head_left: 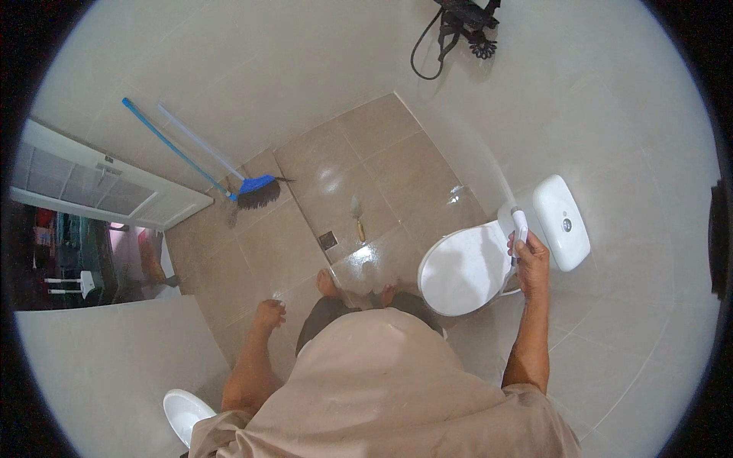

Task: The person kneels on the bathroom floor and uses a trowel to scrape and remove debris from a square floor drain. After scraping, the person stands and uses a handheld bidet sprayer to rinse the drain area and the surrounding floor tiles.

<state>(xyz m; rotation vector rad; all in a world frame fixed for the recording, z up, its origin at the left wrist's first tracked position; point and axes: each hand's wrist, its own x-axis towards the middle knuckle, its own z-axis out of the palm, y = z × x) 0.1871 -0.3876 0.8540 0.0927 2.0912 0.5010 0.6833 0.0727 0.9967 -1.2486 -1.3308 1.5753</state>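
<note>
Currently, the right hand [532,263] grasps a white spray nozzle [520,223] on the right, near the toilet lid [460,267] and tank [562,223]. Nearer left, the left hand [269,314] hangs with curled fingers; whether fully closed, I cannot tell.

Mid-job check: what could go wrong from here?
1. The bare feet stand by glossy, wet-looking floor tiles, so a slip seems possible.
2. A trowel lies on the floor ahead of them and might be stepped on.
3. What looks like spray leaves the white sprayer in the right hand; it may splash back off the wall.
</note>
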